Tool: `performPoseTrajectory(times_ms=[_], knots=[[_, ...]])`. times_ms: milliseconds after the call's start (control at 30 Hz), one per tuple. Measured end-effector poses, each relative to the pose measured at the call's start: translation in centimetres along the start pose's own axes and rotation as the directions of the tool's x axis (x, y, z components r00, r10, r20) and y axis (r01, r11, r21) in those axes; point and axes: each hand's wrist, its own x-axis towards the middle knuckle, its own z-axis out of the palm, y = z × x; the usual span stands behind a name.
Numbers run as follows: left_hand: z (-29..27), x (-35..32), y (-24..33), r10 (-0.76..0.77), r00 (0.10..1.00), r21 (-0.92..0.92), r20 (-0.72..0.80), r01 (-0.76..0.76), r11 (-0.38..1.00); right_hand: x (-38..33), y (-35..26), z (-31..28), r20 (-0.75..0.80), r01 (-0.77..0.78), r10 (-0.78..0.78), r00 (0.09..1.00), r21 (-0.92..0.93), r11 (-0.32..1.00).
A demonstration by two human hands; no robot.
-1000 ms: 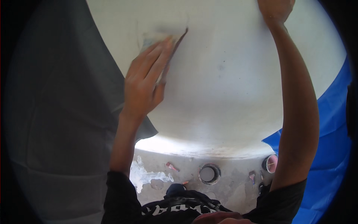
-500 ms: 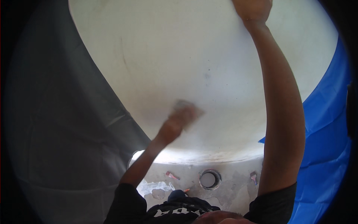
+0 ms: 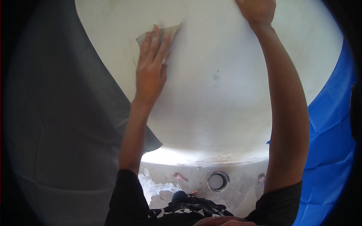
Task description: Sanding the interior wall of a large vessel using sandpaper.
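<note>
A worn, grey-beige sheet of sandpaper (image 3: 172, 31) lies under the fingers of my left hand (image 3: 150, 75). The hand holds the sheet against a large, smooth, curved white surface (image 3: 211, 109), with its fingers stretched forward over the paper. One corner of the sheet sticks out to the right and is slightly blurred. At the top edge of the view is my right hand (image 3: 259, 10), against the same white surface; its fingers are cut off by the frame. Small dark specks and faint smudges mark the white surface.
Dark grey sheeting (image 3: 68, 124) hangs at left, blue sheeting (image 3: 328, 150) at right. Below, on the stained floor (image 3: 200, 177), stand a round container (image 3: 218, 181) of pale liquid and brushes: one left (image 3: 180, 177), one right (image 3: 261, 179), another handle (image 3: 193, 192) near my body.
My left hand has moved up and left across the white surface with the sandpaper. My right hand stays at the top edge. The view has shifted slightly.
</note>
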Motion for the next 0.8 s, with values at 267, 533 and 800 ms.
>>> performPoseTrajectory(times_ms=[267, 533, 800], knots=[[7.0, -4.4, 2.5, -0.030, 0.998, -0.091, 0.050, 0.035, 0.995, -0.5, 0.5, 0.3, -0.068, 0.043, -0.041, 0.997, 0.026, 0.999], [8.8, -14.8, 4.7, 0.149, 0.914, -0.067, 0.377, -0.133, 0.989, 0.0, 0.7, -0.1, -0.035, -0.001, 0.003, 0.999, 0.040, 0.999], [-1.6, -15.1, 3.6, -0.005, 1.000, -0.052, 0.009, 0.005, 0.999, 0.1, -0.4, -0.3, -0.036, -0.038, 0.041, 0.999, 0.077, 0.996]])
